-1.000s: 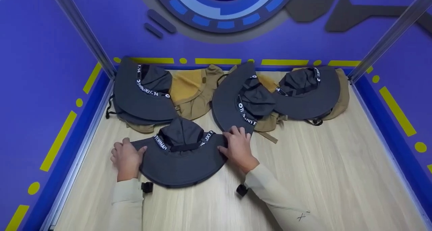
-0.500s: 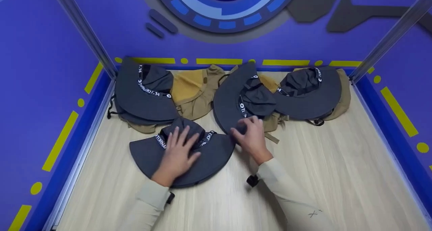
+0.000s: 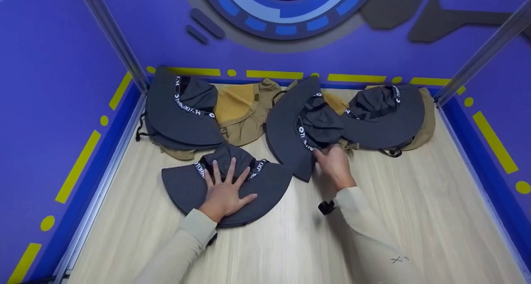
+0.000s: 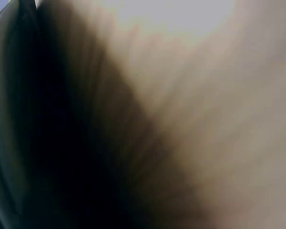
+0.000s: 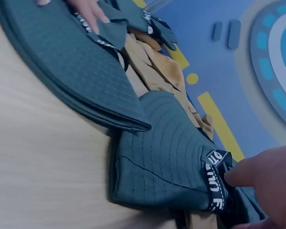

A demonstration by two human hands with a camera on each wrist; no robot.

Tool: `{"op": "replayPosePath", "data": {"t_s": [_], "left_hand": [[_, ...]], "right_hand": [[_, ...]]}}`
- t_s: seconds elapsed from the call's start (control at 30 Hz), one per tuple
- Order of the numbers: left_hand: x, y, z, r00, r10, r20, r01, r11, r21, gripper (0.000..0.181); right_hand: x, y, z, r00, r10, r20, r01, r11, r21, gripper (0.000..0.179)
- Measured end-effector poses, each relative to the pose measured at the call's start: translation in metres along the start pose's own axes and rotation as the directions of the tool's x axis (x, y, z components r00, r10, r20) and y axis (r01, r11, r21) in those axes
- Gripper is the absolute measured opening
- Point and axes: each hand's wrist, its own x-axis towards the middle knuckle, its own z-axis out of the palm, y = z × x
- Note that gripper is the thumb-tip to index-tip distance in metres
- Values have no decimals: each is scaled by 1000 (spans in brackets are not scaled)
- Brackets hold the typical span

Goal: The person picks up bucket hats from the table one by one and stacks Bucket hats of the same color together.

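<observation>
A dark grey sun hat (image 3: 182, 188), folded so its wide brim makes a half-ring, lies nearest the person. My left hand (image 3: 226, 197) rests flat on its brim and crown with fingers spread. Behind it to the right lies a second grey sun hat (image 3: 282, 130) with a lettered band (image 5: 214, 179). My right hand (image 3: 335, 168) pinches this hat's near edge, thumb on the band; the other fingers are partly hidden. The front hat's right brim tip overlaps the second hat's brim. The left wrist view is blurred and shows mostly table surface.
More grey sun hats lie along the back: a left hat (image 3: 170, 118) on another brim, and a right hat (image 3: 398, 126). Tan cloth (image 3: 244, 130) with a yellow mesh panel spreads between them. Blue-purple walls (image 3: 249, 56) and metal posts border the wooden table (image 3: 431, 217).
My left hand moved from the front hat's left brim end onto its middle and spread out. My right hand left that hat's right end and moved right to the second hat's edge.
</observation>
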Motion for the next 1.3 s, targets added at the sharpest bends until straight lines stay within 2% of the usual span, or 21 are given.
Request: {"op": "replayPosePath", "data": {"t_s": [0.23,0.3,0.43,0.53,0.73,0.87,1.03,1.13,1.23,1.27,1.3], "left_hand": [[2,0,1,1000,-5,21,5,1000,24,88],[2,-1,1,1000,-7,23,7,1000,24,88],[4,-3,1,1000,-5,21,4,1000,19,88],[4,-4,0,1000,-11,29,11,1000,15,89],[2,-5,-1,999,-8,36,8,1000,3,88],[3,-5,0,1000,-2,24,2,1000,1,87],[2,-5,2,1000,1,13,0,1000,-3,87],[1,-5,2,1000,-1,12,1,1000,-6,87],[0,-4,1,1000,3,19,-2,1000,-7,87],[0,-3,0,1000,6,21,-6,1000,-9,87],[1,-3,0,1000,8,25,-8,1000,-9,87]], "right_hand": [[9,-1,1,997,27,77,-34,996,89,53],[11,-3,3,995,47,87,-57,991,118,49],[16,-7,6,996,71,51,-78,983,167,36],[19,-10,6,998,56,2,-55,975,217,28],[20,-12,6,997,56,-61,-32,944,328,24],[21,-11,2,992,124,-20,-100,877,470,28],[26,-9,-6,967,240,83,-238,744,624,51],[28,-6,-9,951,242,194,-309,672,673,68],[31,-2,-12,930,198,308,-362,626,690,64],[31,-1,-13,925,188,331,-373,623,687,59],[31,0,-15,919,182,348,-381,635,672,53]]}}
